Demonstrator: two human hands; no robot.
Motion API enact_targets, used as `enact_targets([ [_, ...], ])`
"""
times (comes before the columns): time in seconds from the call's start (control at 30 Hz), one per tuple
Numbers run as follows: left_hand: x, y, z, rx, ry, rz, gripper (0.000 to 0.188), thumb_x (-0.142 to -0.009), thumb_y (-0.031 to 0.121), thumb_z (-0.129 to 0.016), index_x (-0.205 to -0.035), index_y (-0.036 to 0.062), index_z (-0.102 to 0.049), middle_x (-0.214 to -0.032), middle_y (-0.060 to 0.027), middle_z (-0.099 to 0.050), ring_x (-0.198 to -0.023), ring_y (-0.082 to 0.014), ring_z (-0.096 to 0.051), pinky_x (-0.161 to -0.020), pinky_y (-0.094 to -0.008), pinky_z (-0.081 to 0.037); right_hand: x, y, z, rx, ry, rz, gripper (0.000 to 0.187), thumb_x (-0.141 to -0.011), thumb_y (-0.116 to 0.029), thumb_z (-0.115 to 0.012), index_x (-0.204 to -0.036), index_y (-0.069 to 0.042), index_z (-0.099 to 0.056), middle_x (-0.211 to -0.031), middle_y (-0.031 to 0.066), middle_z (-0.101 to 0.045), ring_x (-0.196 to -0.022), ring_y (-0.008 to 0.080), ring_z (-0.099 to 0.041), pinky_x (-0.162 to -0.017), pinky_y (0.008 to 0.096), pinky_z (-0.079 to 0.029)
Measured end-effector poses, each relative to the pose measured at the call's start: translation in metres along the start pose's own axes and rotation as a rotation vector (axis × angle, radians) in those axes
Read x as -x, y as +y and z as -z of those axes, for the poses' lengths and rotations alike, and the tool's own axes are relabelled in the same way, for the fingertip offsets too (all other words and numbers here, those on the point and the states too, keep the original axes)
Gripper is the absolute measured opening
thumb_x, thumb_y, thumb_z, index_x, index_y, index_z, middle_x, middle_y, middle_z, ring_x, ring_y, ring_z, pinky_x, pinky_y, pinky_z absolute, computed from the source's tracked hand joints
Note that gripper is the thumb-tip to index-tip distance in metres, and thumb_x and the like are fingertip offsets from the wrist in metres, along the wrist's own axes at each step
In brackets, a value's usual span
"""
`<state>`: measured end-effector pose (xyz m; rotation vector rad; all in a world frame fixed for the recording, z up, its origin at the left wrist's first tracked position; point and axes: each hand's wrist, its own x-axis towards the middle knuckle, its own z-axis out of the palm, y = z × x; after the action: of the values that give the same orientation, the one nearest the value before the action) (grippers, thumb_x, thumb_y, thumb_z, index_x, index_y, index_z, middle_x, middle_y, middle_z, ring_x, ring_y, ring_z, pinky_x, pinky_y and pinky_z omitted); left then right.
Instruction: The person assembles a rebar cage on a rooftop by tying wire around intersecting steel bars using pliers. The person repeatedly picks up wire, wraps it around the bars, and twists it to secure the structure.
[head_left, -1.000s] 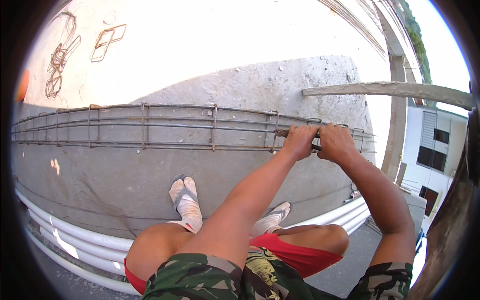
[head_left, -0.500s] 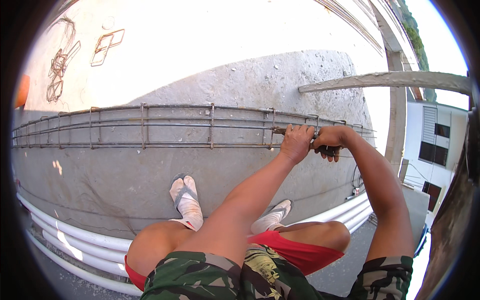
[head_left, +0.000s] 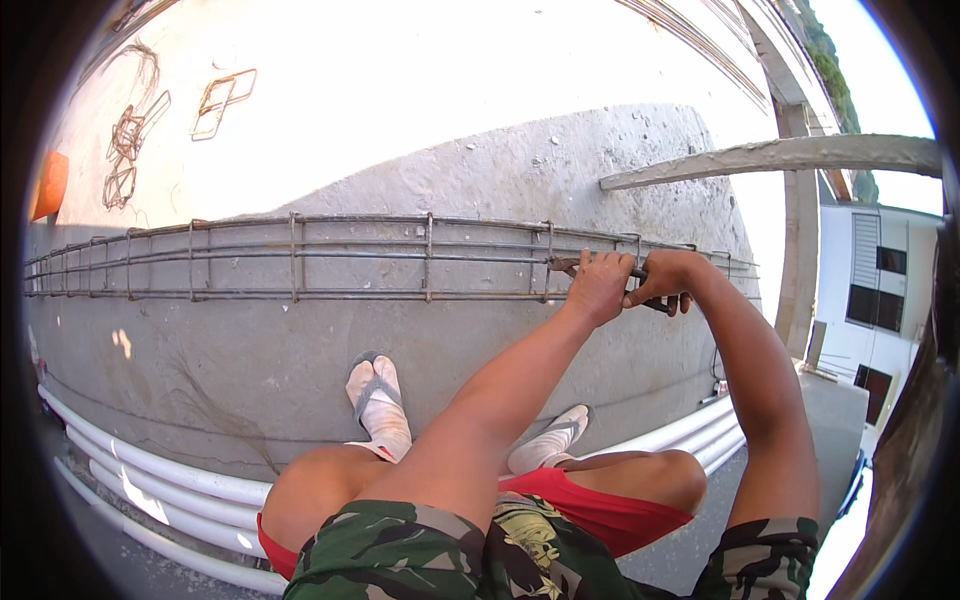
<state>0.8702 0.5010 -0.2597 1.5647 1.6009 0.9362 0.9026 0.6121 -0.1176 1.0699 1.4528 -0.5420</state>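
A long rebar cage of thin longitudinal bars and rectangular stirrups lies across the view in front of me. At its right part my left hand is closed around dark, rusty pliers, whose head points left toward a stirrup. Close beside it, my right hand curls over the rear of the pliers, where a black handle shows below the fingers. The palms hide most of the tool, and any wire at its jaws is too small to make out.
Wire bundles, loose stirrups and an orange object are on the floor at the far left. A concrete-coated bar slants in at the right. White pipes run behind my sandalled feet.
The head view has shifted slightly, moving the scene a little. My right hand has turned and its fingers have closed in on the handle, which now shows more clearly. The left hand keeps its grip.
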Motion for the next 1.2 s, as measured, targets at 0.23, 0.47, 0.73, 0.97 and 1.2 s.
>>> enact_targets([
  [0.23, -0.022, -0.018, 0.005, 0.075, -0.365, 0.094, 0.038, -0.075, 0.006, -0.061, -0.113, 0.0043, -0.056, -0.112, -0.0159, -0.061, -0.113, -0.0358, -0.054, -0.101, -0.0541, -0.037, -0.023, 0.015, -0.053, -0.076, 0.327, 0.143, 0.028, -0.085, -0.023, -0.061, -0.097, 0.003, -0.064, -0.084, 0.0146, -0.070, -0.066, 0.0281, -0.070, -0.055, 0.0413, -0.056],
  [0.47, 0.014, 0.010, -0.014, 0.067, -0.210, 0.204, 0.027, -0.081, 0.015, -0.064, -0.104, 0.0020, -0.060, -0.114, -0.0173, -0.062, -0.107, -0.0346, -0.059, -0.087, -0.0447, -0.047, -0.025, 0.091, -0.129, -0.849, 0.105, 0.273, 0.043, -0.084, -0.015, -0.057, -0.122, 0.005, -0.052, -0.079, 0.0177, -0.067, -0.065, 0.0251, -0.070, -0.053, 0.0358, -0.057],
  [0.73, 0.042, 0.002, -0.116, 1.181, -0.270, 0.979, 0.029, -0.097, 0.024, -0.056, -0.116, 0.0032, -0.049, -0.104, -0.0088, -0.058, -0.092, -0.0257, -0.064, -0.078, -0.0494, -0.055, -0.080, 0.144, -0.229, -1.212, 0.085, 0.483, 0.049, -0.094, -0.020, -0.052, -0.140, -0.004, -0.046, -0.100, 0.0112, -0.067, -0.086, 0.0194, -0.067, -0.069, 0.0308, -0.054],
  [0.97, 0.031, -0.006, -0.139, 1.062, -0.407, 0.837, 0.030, -0.095, 0.018, -0.061, -0.118, 0.0042, -0.047, -0.098, -0.0093, -0.057, -0.089, -0.0225, -0.065, -0.077, -0.0407, -0.058, -0.133, 0.190, -0.269, -1.490, -0.034, 0.547, 0.043, -0.101, -0.024, -0.046, -0.139, -0.003, -0.047, -0.107, 0.0121, -0.066, -0.087, 0.0180, -0.066, -0.065, 0.0282, -0.053],
  [1.2, 0.027, 0.011, -0.179, 1.027, -0.372, 0.809, 0.022, -0.096, 0.013, -0.058, -0.116, 0.0075, -0.049, -0.096, -0.0074, -0.060, -0.093, -0.0221, -0.066, -0.080, -0.0394, -0.058, -0.176, 0.241, -0.289, -1.384, 0.080, 0.234, 0.034, -0.098, -0.018, -0.043, -0.117, 0.006, -0.057, -0.085, 0.0152, -0.066, -0.060, 0.0209, -0.063, -0.046, 0.0300, -0.047],
])
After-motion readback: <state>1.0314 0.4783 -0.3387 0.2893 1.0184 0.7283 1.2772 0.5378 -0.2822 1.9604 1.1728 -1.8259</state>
